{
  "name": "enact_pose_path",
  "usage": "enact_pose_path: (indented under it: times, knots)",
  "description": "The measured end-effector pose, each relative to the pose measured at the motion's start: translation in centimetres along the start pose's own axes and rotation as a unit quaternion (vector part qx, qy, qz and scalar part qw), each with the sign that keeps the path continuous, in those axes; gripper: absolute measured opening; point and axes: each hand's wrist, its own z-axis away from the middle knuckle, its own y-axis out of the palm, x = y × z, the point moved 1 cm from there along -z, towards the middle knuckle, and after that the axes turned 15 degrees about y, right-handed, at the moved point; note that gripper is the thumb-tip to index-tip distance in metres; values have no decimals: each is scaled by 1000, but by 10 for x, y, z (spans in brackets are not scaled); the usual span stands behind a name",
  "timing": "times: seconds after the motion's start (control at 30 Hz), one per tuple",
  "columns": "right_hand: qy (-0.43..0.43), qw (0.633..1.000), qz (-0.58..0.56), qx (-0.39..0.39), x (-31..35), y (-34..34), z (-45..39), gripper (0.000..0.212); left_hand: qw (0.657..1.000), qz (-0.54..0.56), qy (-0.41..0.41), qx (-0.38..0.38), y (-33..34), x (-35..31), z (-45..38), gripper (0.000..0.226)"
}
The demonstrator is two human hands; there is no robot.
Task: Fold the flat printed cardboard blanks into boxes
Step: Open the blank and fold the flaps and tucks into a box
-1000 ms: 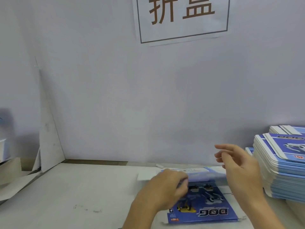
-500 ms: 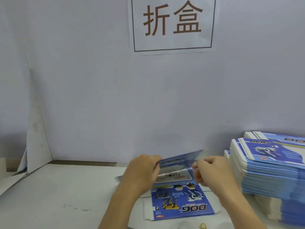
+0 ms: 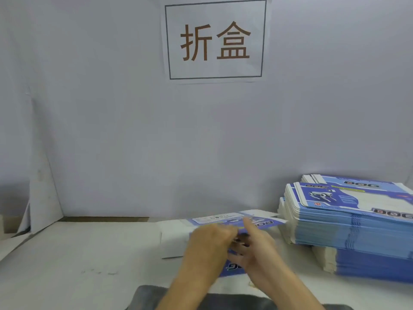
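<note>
Two hands point(image 3: 210, 240) point(image 3: 254, 249) press a blue blank point(image 3: 237, 222) — grip blurred (can't tell) — under sign point(image 3: 215, 40) "折盒".

A white tabletop point(image 3: 78, 253), faintly marked with small grey smudges, is bounded at the back by a pale wall. A tall stack of blue printed blanks point(image 3: 357, 231) is set on its right side. One blue blank point(image 3: 234, 222) is laid near the middle, just beside the stack, over a white sheet point(image 3: 172, 242).

bare table point(image 3: 89, 253) left; stack of blanks point(image 3: 348, 229) blocks right (wall point(image 3: 134, 142) behind).
</note>
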Motion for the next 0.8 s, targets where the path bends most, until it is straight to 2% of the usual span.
enact_pose_path:
  times: [0.07, 0.13, 0.17, 0.23, 0.3, 0.33, 0.43, 0.53, 0.57, 0.63, 0.7, 0.73, 0.8]
  knots:
    - [-9, 999, -18, -42, -15, -4, -3, 17, 998, 53, -26, 37, 12, -12, 15, 21]
    - [-8, 998, -16, -64, -28, -11, -3, 16, 981, 171, -87, 41, 19, -18, 31, 30]
    - [-8, 998, -13, -67, -33, -16, -3, 19, 966, 229, -122, 8, 18, -19, 37, 32]
    - [-5, 998, -11, -61, -38, -26, 0, 23, 936, 284, -177, -107, 12, -18, 45, 23]
    - [2, 999, -2, -53, -40, -35, 2, 22, 912, 268, -235, -202, 1, -10, 53, 15]
    - [4, 999, 6, -54, -39, -38, 2, 22, 902, 259, -265, -221, -4, -3, 57, 15]
    - [-2, 998, 40, -57, -35, -46, 1, 24, 894, 242, -310, -213, -16, 19, 71, 21]
    - [-10, 995, 88, -52, -29, -47, 4, 23, 884, 238, -357, -184, -21, 32, 86, 36]
    - [-22, 991, 120, -54, -27, -46, 5, 24, 868, 259, -379, -190, -21, 34, 88, 36]
    - [-52, 979, 188, -55, -25, -43, 8, 28, 805, 360, -420, -213, -22, 33, 92, 22]
    - [-72, 973, 218, -39, -25, -37, 16, 25, 747, 458, -432, -213, -23, 25, 94, 21]
    - [-81, 971, 221, -29, -25, -36, 19, 21, 736, 480, -428, -211, -22, 21, 94, 21]
    - [-94, 973, 213, -10, -26, -36, 25, 16, 742, 488, -405, -218, -20, 14, 91, 19]
